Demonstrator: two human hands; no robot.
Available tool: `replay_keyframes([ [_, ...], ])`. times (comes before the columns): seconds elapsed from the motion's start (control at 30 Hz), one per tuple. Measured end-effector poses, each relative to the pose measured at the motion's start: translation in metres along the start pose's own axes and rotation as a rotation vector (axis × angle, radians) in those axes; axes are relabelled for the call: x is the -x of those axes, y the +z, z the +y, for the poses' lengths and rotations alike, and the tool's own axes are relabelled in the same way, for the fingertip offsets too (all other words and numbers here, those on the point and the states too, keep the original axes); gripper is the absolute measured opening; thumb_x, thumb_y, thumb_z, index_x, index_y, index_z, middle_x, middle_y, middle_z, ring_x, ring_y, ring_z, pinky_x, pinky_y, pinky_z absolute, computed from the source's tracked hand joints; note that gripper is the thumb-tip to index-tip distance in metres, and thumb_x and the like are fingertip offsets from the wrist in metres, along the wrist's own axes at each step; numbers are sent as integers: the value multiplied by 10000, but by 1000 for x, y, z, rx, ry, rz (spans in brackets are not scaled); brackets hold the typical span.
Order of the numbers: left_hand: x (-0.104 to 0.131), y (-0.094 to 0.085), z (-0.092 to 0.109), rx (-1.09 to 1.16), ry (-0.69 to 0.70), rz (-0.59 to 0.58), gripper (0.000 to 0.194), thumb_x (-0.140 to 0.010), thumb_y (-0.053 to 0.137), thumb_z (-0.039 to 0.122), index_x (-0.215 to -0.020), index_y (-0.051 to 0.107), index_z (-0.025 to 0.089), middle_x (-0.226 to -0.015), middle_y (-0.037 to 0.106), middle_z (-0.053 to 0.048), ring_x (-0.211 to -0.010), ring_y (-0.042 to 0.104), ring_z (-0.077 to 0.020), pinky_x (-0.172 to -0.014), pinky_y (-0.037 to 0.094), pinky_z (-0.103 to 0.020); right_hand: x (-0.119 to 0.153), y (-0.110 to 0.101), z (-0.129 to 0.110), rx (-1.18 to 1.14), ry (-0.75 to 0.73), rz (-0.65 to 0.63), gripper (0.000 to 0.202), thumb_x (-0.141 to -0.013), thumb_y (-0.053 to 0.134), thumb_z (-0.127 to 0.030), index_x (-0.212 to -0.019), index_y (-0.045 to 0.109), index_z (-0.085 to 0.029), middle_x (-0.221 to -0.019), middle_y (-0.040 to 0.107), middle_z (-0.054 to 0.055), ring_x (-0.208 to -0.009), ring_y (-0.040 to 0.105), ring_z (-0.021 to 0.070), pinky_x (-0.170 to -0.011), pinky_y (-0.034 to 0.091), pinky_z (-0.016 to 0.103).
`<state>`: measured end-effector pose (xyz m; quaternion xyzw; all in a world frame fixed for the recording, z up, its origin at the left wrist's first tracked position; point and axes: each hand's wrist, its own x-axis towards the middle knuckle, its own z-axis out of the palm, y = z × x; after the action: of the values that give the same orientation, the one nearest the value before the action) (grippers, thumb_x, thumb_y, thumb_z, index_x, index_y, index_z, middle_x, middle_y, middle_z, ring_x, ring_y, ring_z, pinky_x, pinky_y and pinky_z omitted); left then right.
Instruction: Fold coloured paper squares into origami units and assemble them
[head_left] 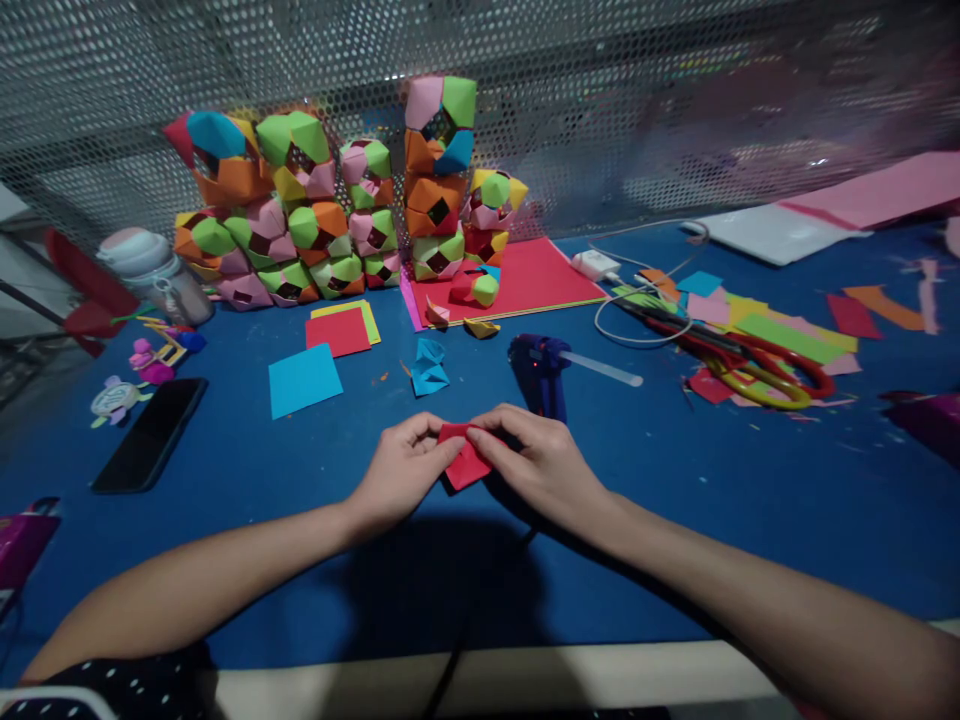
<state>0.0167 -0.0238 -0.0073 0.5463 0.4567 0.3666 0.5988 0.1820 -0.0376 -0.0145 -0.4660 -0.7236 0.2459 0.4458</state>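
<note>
Blue worktop (pixel 285 560) filled most of my head view. Perforated metal panel (pixel 570 110) stood along its far side. Against the panel I noted a wall of folded paper blocks (pixel 304 230), stacked in uneven columns, in green, orange, pink, blue and yellow.

Far right: pink sheet (pixel 885 195), partly over a white packet (pixel 772 235). Right of the stacks, large red sheets (pixel 536 275) lay flat. Loose paper scraps (pixel 795 335) were spread at right, scissors (pixel 772 370) with red and yellow handles among them.

Left hand (pixel 401 465) and right hand (pixel 544 465) were together near the middle, above the worktop's near part. I logged both as narrow: thumb and fingers of each pinched the small folded red paper (pixel 466 468), left hand at its left side, right hand at its right.

Far left, a bottle (pixel 154 270); nearer, a dark phone (pixel 150 435) lay flat, small toy turtle (pixel 116 400) just beside it. Glue gun (pixel 551 375) sat beyond the right hand, pale stick pointing right. Blue square (pixel 304 380) lay left of centre, near a red square (pixel 337 332) partly over yellow ones. Smallest: a folded blue piece (pixel 429 368) beyond the hands.
</note>
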Motion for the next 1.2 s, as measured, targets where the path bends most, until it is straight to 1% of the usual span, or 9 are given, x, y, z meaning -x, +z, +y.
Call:
replay_keyframes([
  [0.23,0,-2,1,-62,3,-7,226,-744,654,349,-756,598,131,-649,555,37,-595,489,-73,-577,381,-198,-2,-1,-2,-18,17,-55,109,-864,520,-228,-835,608,-172,-749,612,18,-689,568,133,-641,440,258],
  [0.4,0,-1,2,-26,-40,-39,239,-731,659,362,-776,600,135,-679,571,31,-610,503,-79,-598,388,-206,-1,0,-2,-32,109,-67,166,-888,485,-248,-778,589,-179,-677,598,-2,-611,537,119,-575,423,240],
  [0.53,0,-1,2,-24,-35,-40,228,-743,646,356,-781,601,137,-685,573,30,-616,503,-80,-601,384,-202,0,-1,-2,-17,84,-71,186,-907,450,-247,-793,581,-180,-710,607,8,-633,547,122,-611,431,246],
  [0.67,0,-2,3,-80,-16,-54,232,-762,623,360,-726,598,132,-663,560,28,-620,498,-87,-606,383,-207,-1,-2,-3,-6,27,-72,120,-886,497,-241,-841,588,-178,-773,596,20,-712,554,134,-665,432,257],
  [0.77,1,-2,4,-93,-12,-102,223,-781,601,350,-767,629,129,-702,590,13,-655,517,-100,-639,403,-217,-2,-2,-2,-25,37,-50,126,-886,495,-232,-812,580,-177,-747,587,12,-690,547,128,-646,425,248],
  [0.9,1,0,6,-90,-11,-112,207,-804,569,319,-842,653,134,-768,622,1,-698,534,-107,-677,416,-221,-3,0,-1,-25,71,-19,145,-892,471,-219,-784,561,-182,-731,599,8,-657,546,125,-610,425,243],
  [1.0,1,0,6,-80,-11,-108,204,-800,573,320,-843,648,135,-750,612,6,-681,527,-104,-655,410,-215,-2,1,0,9,23,-10,136,-894,465,-205,-791,553,-186,-741,592,15,-675,549,130,-629,430,251],
  [1.1,1,1,4,-48,-14,-94,190,-777,598,320,-823,627,138,-706,586,21,-647,515,-93,-620,400,-202,0,1,-1,73,-65,-13,148,-906,440,-202,-802,544,-188,-752,582,31,-706,549,145,-663,433,274],
  [1.2,1,1,2,-27,0,-20,194,-758,621,331,-795,600,142,-684,575,32,-628,516,-86,-607,405,-197,1,1,-1,150,-128,-29,107,-899,458,-228,-879,553,-183,-822,600,65,-766,558,173,-702,437,308],
])
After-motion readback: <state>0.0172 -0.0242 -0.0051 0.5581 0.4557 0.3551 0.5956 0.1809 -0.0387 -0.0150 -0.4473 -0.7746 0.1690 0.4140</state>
